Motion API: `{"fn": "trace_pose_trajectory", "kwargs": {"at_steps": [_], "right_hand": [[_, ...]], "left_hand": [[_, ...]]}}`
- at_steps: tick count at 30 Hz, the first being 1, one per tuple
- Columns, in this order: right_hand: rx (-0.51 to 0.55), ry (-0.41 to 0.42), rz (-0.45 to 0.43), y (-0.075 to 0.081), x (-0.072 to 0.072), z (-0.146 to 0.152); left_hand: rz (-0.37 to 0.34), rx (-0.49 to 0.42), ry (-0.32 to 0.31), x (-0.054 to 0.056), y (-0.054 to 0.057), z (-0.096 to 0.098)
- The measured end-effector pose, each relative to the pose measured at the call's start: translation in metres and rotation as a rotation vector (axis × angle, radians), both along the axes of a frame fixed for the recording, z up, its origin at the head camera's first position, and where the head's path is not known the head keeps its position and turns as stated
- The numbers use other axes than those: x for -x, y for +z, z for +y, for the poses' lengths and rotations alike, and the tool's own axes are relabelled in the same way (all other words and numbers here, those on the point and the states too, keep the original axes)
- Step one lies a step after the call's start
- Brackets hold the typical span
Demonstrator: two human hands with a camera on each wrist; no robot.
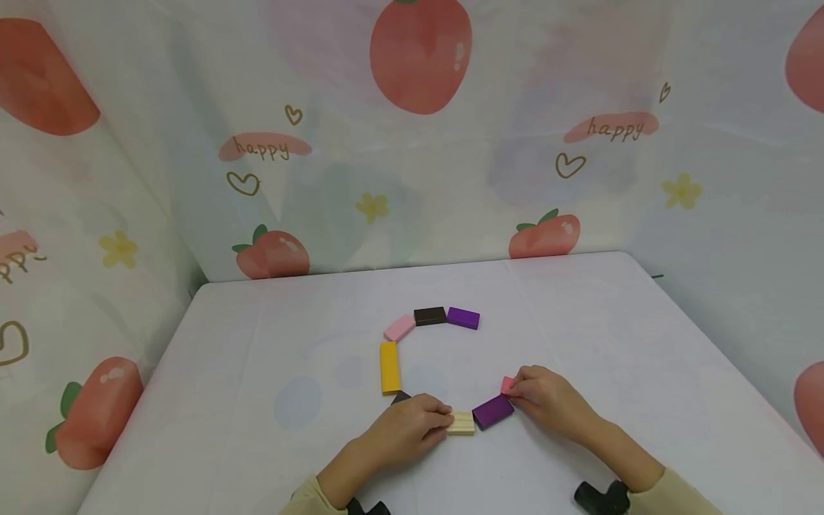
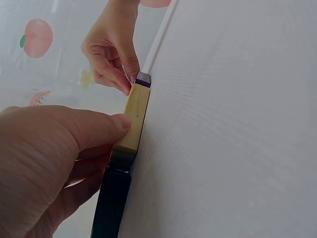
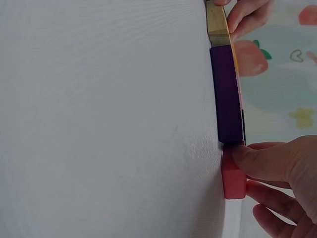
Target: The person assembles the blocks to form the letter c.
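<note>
My left hand (image 1: 412, 429) pinches a natural wood block (image 1: 462, 423) lying on the table, its thumb on the near side in the left wrist view. A dark block (image 1: 400, 396), partly hidden behind that hand, meets its left end. My right hand (image 1: 555, 400) pinches a coral-red block (image 3: 234, 181) between thumb and fingers. That block touches the far right end of a purple block (image 1: 493, 412), which lies slanted beside the wood block. Most of the red block is covered by fingers in the head view.
The curve of blocks continues through a yellow block (image 1: 390, 368), a light pink block (image 1: 400, 327), a black block (image 1: 430, 316) and another purple block (image 1: 463, 318). On the right, a gap separates that purple block from the red one. A white cloth covers the table (image 1: 244, 400); a printed curtain (image 1: 438, 164) hangs behind.
</note>
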State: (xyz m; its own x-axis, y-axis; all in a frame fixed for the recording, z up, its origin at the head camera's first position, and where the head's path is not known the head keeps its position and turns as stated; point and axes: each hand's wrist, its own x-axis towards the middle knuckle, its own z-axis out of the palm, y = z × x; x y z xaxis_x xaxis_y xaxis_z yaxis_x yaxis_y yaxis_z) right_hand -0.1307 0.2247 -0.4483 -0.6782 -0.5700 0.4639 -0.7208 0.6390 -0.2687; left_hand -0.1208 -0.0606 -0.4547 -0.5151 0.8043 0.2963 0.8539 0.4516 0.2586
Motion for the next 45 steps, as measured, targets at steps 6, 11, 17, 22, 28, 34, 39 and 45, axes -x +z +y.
{"fn": "trace_pose_trajectory", "kwargs": {"at_steps": [6,11,17,22,28,34,39,45], "right_hand": [[-0.005,0.008,-0.008,0.002,-0.0006,0.0006],[-0.016,-0.007,-0.025,0.0046,-0.0015,0.0008],[-0.02,-0.003,-0.004,0.0029,-0.0016,0.0018],[-0.008,0.004,0.003,0.0004,-0.0016,0.0024],[0.016,0.001,0.024,-0.0006,-0.0026,0.0017],[0.024,-0.021,0.015,-0.0011,-0.004,0.0009],[0.033,-0.021,0.02,-0.0014,-0.005,0.001],[0.02,-0.041,0.006,-0.0001,-0.0061,0.001]], "left_hand": [[0.015,-0.004,-0.001,0.0003,-0.0012,0.0002],[0.02,-0.007,-0.002,0.0002,-0.001,0.0001],[0.008,-0.003,0.0,0.0003,0.0,-0.0001],[-0.003,-0.001,-0.001,0.0005,0.0012,-0.0004],[0.016,-0.004,-0.001,0.0014,-0.0007,-0.0005],[0.022,-0.004,-0.002,0.0018,-0.0019,-0.0001],[0.029,-0.012,-0.004,0.0018,-0.0016,0.0003],[0.022,-0.015,-0.003,0.001,-0.0013,0.0005]]}}
